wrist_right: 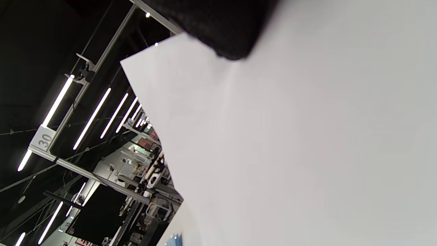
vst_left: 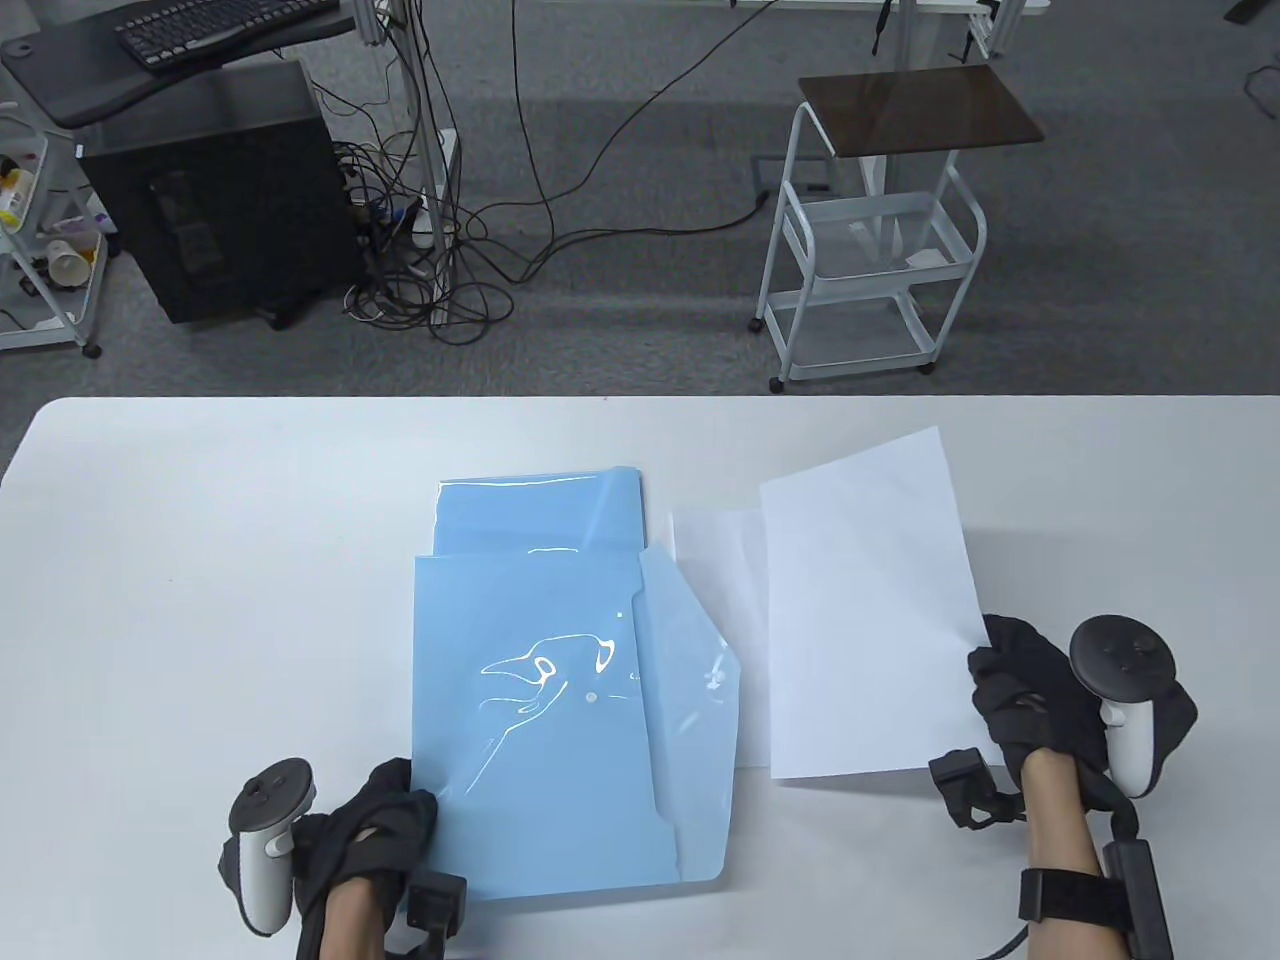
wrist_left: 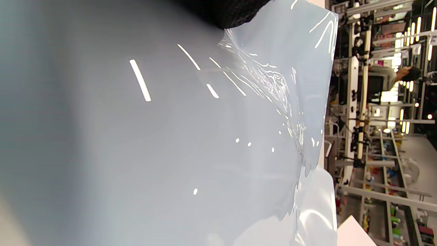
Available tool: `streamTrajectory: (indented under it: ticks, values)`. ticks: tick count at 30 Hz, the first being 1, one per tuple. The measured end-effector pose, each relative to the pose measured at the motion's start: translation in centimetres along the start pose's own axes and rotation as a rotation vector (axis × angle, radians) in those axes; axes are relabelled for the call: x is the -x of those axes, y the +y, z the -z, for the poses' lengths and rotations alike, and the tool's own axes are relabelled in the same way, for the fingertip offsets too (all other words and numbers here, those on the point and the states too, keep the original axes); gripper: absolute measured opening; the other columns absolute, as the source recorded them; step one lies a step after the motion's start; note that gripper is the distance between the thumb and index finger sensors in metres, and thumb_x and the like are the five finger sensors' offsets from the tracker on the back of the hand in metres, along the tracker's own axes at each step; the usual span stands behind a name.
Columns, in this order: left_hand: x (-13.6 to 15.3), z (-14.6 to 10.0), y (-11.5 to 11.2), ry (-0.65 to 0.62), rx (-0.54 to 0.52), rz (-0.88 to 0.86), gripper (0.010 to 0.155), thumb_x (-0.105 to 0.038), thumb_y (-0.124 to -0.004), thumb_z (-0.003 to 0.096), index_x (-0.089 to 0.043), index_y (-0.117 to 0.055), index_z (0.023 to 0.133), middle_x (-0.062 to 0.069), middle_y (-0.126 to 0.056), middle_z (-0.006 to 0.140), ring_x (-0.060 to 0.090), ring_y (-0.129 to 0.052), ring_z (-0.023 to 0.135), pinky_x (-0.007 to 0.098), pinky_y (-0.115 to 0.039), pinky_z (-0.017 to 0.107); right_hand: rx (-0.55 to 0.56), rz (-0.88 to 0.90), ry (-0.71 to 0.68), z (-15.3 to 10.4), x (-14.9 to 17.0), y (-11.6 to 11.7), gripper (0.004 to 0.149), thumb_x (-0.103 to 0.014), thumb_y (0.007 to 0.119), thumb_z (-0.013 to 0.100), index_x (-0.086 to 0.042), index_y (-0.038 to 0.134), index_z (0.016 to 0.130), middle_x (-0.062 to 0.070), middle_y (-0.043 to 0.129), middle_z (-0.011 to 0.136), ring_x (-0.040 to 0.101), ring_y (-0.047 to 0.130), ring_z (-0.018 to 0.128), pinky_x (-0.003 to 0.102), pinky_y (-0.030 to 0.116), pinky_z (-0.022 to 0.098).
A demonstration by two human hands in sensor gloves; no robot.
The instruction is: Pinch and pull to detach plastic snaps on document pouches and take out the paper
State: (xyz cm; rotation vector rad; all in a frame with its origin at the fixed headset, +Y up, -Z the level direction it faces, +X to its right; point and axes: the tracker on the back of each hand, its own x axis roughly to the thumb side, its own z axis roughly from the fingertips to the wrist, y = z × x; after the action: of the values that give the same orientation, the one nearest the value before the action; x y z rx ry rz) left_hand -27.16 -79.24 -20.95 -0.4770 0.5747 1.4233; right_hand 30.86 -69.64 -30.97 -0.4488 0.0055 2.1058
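Note:
A light blue document pouch [vst_left: 540, 720] lies near the table's front, its flap [vst_left: 690, 680] folded open to the right and its white snap [vst_left: 591, 697] unfastened. My left hand [vst_left: 385, 825] grips the pouch's near left corner, which fills the left wrist view as glossy film [wrist_left: 205, 136]. A second blue pouch [vst_left: 535, 515] lies behind it, partly covered. My right hand [vst_left: 1015, 690] pinches the right edge of a white sheet of paper [vst_left: 865, 610], held slightly off the table; the sheet [wrist_right: 307, 143] fills the right wrist view. Another white sheet [vst_left: 715, 560] lies flat beneath it.
The white table [vst_left: 200, 600] spreads wide to the left and behind the pouches. Beyond its far edge stand a white wire cart [vst_left: 870, 250], a black computer tower [vst_left: 215, 195] and tangled cables [vst_left: 430, 260] on the grey floor.

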Motion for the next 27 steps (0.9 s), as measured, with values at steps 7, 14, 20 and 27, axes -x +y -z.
streamTrajectory:
  ticks: [7, 14, 20, 27]
  values:
    - [0.0, 0.2, -0.4, 0.018, 0.023, 0.024, 0.048, -0.016, -0.066, 0.0548, -0.013, -0.058, 0.102, 0.007, -0.089, 0.084, 0.025, -0.102, 0.049, 0.043, -0.088, 0.04, -0.068, 0.002, 0.014, 1.7, 0.8, 3.7, 0.044, -0.014, 0.076, 0.049, -0.004, 0.078, 0.092, 0.018, 0.1, 0.07, 0.029, 0.104, 0.037, 0.047, 0.091, 0.023]
    - [0.0, 0.1, -0.5, 0.023, 0.022, 0.027, 0.049, -0.016, -0.066, 0.055, -0.013, -0.057, 0.103, 0.007, -0.089, 0.084, 0.025, -0.102, 0.049, 0.043, -0.088, 0.04, -0.107, 0.013, 0.014, 2.9, 0.7, 5.9, 0.044, -0.015, 0.076, 0.05, -0.004, 0.078, 0.092, 0.017, 0.1, 0.069, 0.029, 0.103, 0.037, 0.046, 0.09, 0.023]
    - [-0.1, 0.2, -0.5, 0.02, 0.028, 0.033, 0.048, -0.017, -0.066, 0.0552, -0.013, -0.057, 0.103, 0.007, -0.089, 0.084, 0.025, -0.102, 0.049, 0.043, -0.089, 0.04, -0.128, 0.011, 0.02, 3.9, 0.9, 7.2, 0.044, -0.015, 0.076, 0.05, -0.004, 0.078, 0.092, 0.017, 0.1, 0.069, 0.029, 0.103, 0.037, 0.047, 0.09, 0.023]
    - [-0.1, 0.3, -0.6, 0.022, 0.031, 0.038, 0.049, -0.017, -0.066, 0.0555, -0.013, -0.057, 0.103, 0.007, -0.089, 0.084, 0.025, -0.102, 0.05, 0.043, -0.088, 0.041, -0.139, -0.025, 0.038, 4.8, 1.3, 8.4, 0.044, -0.016, 0.077, 0.05, -0.003, 0.078, 0.093, 0.018, 0.101, 0.069, 0.03, 0.103, 0.037, 0.047, 0.09, 0.023]
